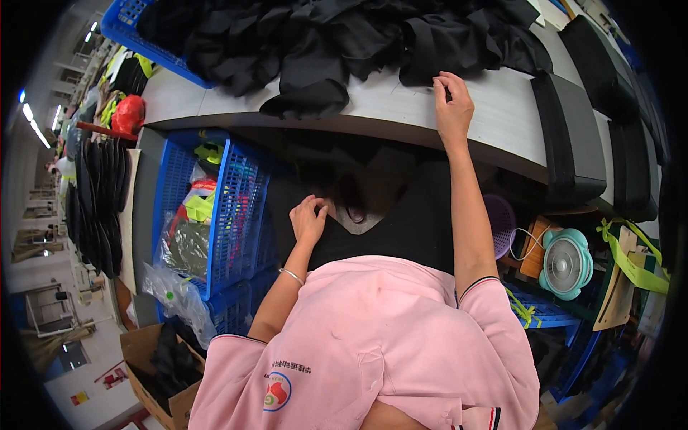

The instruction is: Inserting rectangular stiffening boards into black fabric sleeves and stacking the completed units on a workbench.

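Over the table's near part, my right hand [453,107] is closed, thumb and fingertips brought together. Anything pinched there is too small to make out. Just beyond its fingertips lies the edge of a large heap of black fabric pieces [308,43], spread along the far side of the grey-white table [494,107]. One black fabric piece [312,89] hangs toward the table's front edge, left of that hand. My left hand [308,221] is lowered over my lap, below the table edge, its fingers loosely bent and apart, holding nothing visible.
Blue plastic crates [229,208] with bagged items stand under the table at left. Black padded blocks [570,143] line the right side. A turquoise fan [566,264] and a purple basket [499,226] sit at lower right. A cardboard box [147,347] holds black fabric.
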A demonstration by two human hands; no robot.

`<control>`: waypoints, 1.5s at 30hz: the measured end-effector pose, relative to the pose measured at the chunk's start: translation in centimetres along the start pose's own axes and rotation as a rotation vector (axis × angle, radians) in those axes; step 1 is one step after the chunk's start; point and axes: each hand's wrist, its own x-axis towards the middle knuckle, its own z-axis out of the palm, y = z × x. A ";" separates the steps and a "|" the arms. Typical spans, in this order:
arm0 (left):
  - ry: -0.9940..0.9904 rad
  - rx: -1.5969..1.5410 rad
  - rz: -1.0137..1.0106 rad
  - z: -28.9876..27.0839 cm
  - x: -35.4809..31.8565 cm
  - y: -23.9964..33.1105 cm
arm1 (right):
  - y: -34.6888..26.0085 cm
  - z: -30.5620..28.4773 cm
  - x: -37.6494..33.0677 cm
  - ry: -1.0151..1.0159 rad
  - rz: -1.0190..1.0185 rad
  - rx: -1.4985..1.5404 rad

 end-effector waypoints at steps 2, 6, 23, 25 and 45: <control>-0.014 0.002 -0.010 0.0 0.1 -0.1 | 0.0 0.0 0.0 -0.001 0.003 -0.002; 0.010 0.012 0.021 -0.2 0.2 -0.2 | 0.1 0.0 0.2 0.011 -0.030 -0.006; -0.021 0.028 0.012 -0.3 -0.3 0.1 | 0.3 -0.1 0.1 0.024 -0.004 0.034; -0.023 0.020 0.021 -0.3 -0.3 0.2 | 0.3 -0.2 0.0 0.014 0.009 0.045; -0.022 -0.005 0.107 0.7 0.3 -0.6 | 1.1 -0.2 0.2 0.029 0.006 0.068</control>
